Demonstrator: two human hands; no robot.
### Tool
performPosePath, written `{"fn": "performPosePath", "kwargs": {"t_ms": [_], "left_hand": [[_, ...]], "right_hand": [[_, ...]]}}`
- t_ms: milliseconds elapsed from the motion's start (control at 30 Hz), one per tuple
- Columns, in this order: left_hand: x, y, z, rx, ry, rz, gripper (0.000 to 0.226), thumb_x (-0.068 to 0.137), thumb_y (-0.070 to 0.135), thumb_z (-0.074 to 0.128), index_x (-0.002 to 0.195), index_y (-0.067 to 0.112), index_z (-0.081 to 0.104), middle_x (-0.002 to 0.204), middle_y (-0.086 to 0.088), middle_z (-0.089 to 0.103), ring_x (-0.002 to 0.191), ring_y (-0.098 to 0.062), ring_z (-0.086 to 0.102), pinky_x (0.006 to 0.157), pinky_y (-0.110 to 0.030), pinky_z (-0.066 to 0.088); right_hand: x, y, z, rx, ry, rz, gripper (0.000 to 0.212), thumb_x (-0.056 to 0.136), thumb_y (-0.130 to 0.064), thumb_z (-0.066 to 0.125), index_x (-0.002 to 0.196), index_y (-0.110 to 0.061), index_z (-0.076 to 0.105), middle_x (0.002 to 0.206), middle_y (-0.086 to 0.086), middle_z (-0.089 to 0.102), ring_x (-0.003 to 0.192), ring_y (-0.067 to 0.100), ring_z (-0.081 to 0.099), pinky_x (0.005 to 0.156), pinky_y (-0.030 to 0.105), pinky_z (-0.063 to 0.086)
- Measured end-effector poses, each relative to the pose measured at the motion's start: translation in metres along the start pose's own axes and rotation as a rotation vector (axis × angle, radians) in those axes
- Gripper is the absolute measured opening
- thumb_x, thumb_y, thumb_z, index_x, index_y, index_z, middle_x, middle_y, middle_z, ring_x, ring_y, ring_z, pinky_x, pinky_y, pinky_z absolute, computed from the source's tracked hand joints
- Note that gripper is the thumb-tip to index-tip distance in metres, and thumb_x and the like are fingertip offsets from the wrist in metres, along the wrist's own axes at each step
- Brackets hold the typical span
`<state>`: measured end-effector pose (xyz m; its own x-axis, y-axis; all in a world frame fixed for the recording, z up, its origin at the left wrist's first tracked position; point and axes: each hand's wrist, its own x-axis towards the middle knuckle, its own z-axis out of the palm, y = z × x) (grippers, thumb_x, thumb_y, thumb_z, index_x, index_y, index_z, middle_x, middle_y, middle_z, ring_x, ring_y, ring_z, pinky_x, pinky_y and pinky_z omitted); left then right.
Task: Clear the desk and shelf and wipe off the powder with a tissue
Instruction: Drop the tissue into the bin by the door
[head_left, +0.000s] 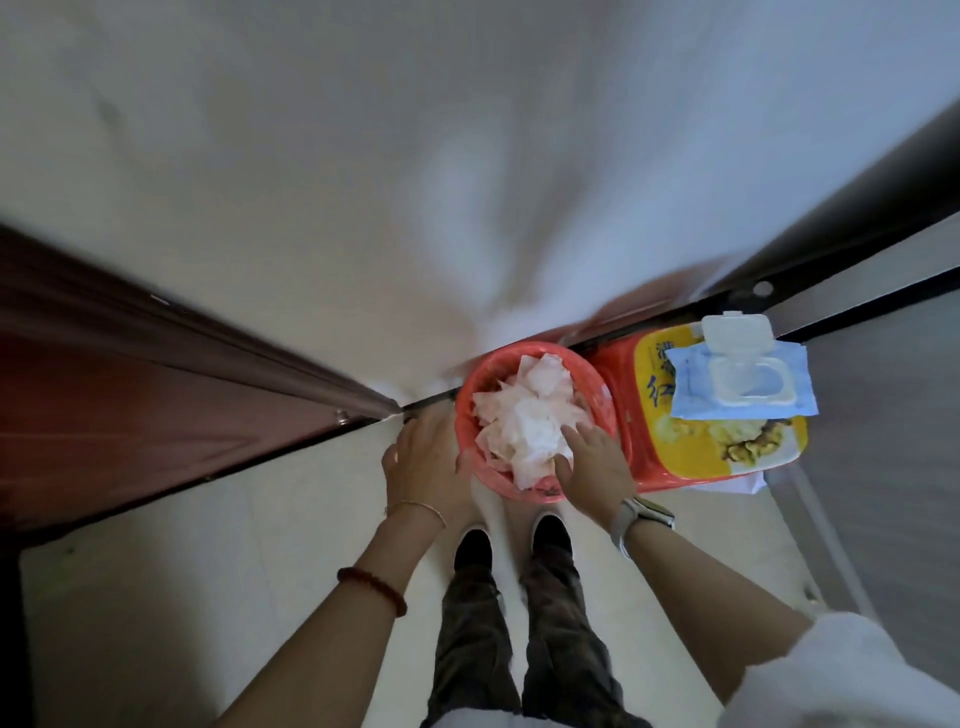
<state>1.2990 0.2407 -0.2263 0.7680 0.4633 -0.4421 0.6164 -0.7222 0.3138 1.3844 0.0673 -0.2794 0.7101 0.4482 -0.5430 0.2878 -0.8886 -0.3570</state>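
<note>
A red waste bin lined with a red bag stands on the floor against the wall, heaped with crumpled white tissues. My right hand rests flat on the tissue pile at the bin's near right rim, fingers spread. My left hand lies against the bin's left outer side, fingers apart, thumb at the rim. To the right, a blue pack of wet wipes with its white lid flipped open lies on a red and yellow box.
A dark red door stands open on the left. A dark frame and a grey panel run along the right. My two feet stand on pale floor tiles just before the bin. The white wall fills the upper view.
</note>
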Motion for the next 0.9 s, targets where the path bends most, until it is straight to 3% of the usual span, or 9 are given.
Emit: {"fn": "performPosePath", "kwargs": {"t_ms": [167,333,433,533,600,700,767,833,900], "left_hand": [[-0.034,0.002,-0.032,-0.061,0.079,-0.087,0.05,0.089,0.026,0.045,0.138,0.018,0.035,0.146,-0.005,0.034,0.136,-0.022,0.027,0.109,-0.038,0.025],[-0.102,-0.009,-0.101,-0.175,0.303,-0.227,0.061,0.08,0.043,0.032,0.129,0.013,0.049,0.137,-0.011,0.047,0.126,-0.029,0.042,0.101,-0.044,0.033],[-0.152,-0.039,-0.151,-0.163,0.458,-0.336,0.061,0.079,0.045,0.03,0.123,0.011,0.056,0.129,-0.014,0.054,0.117,-0.033,0.05,0.094,-0.049,0.038],[-0.209,-0.075,-0.2,-0.137,0.584,-0.475,0.053,0.079,0.039,0.037,0.117,0.008,0.058,0.121,-0.015,0.058,0.109,-0.037,0.053,0.09,-0.05,0.04],[-0.263,-0.104,-0.228,-0.15,0.7,-0.583,0.044,0.083,0.031,0.045,0.118,0.009,0.056,0.124,-0.013,0.055,0.113,-0.036,0.049,0.093,-0.049,0.035],[-0.348,-0.146,-0.245,-0.151,0.857,-0.688,0.04,0.085,0.023,0.054,0.125,0.017,0.052,0.132,-0.006,0.051,0.118,-0.033,0.046,0.093,-0.047,0.035],[-0.417,-0.179,-0.241,-0.143,0.935,-0.779,0.043,0.084,0.028,0.049,0.124,0.016,0.054,0.128,-0.009,0.054,0.112,-0.036,0.05,0.088,-0.047,0.039],[-0.481,-0.207,-0.225,-0.17,1.0,-0.878,0.053,0.079,0.038,0.038,0.121,0.013,0.056,0.121,-0.013,0.058,0.106,-0.038,0.053,0.085,-0.047,0.043],[-0.548,-0.234,-0.203,-0.196,1.054,-1.001,0.046,0.083,0.036,0.043,0.121,0.013,0.055,0.122,-0.011,0.057,0.111,-0.036,0.05,0.089,-0.046,0.041]], "right_hand": [[-0.03,-0.036,-0.047,0.044,0.065,-0.109,0.065,0.077,-0.038,0.021,0.116,-0.001,0.059,0.123,0.024,0.057,0.12,0.042,0.047,0.099,0.056,0.037],[-0.08,-0.127,-0.123,-0.049,0.069,-0.404,0.042,0.091,-0.027,0.029,0.122,-0.011,0.053,0.129,0.007,0.053,0.128,0.029,0.038,0.108,0.04,0.025],[-0.108,-0.198,-0.152,-0.134,0.032,-0.651,0.035,0.094,-0.022,0.034,0.121,-0.01,0.053,0.123,0.008,0.056,0.122,0.028,0.041,0.103,0.036,0.028],[-0.143,-0.271,-0.164,-0.201,0.029,-0.855,0.036,0.089,-0.019,0.038,0.116,-0.006,0.057,0.111,0.016,0.061,0.11,0.035,0.051,0.095,0.041,0.039],[-0.178,-0.321,-0.159,-0.229,0.049,-0.994,0.041,0.087,-0.023,0.034,0.114,-0.007,0.06,0.104,0.019,0.064,0.102,0.037,0.056,0.089,0.043,0.044],[-0.24,-0.384,-0.136,-0.282,0.032,-1.159,0.038,0.094,-0.025,0.035,0.126,-0.014,0.052,0.118,0.013,0.06,0.114,0.032,0.049,0.095,0.038,0.037],[-0.285,-0.421,-0.104,-0.258,0.002,-1.284,0.036,0.095,-0.021,0.038,0.126,-0.013,0.051,0.122,0.01,0.058,0.118,0.029,0.046,0.097,0.035,0.035],[-0.331,-0.447,-0.066,-0.222,-0.029,-1.402,0.037,0.092,-0.022,0.036,0.119,-0.009,0.057,0.114,0.012,0.063,0.111,0.031,0.052,0.093,0.037,0.039],[-0.382,-0.472,-0.021,-0.223,-0.083,-1.517,0.043,0.086,-0.027,0.034,0.109,-0.006,0.064,0.102,0.014,0.067,0.1,0.034,0.059,0.086,0.04,0.045]]}}
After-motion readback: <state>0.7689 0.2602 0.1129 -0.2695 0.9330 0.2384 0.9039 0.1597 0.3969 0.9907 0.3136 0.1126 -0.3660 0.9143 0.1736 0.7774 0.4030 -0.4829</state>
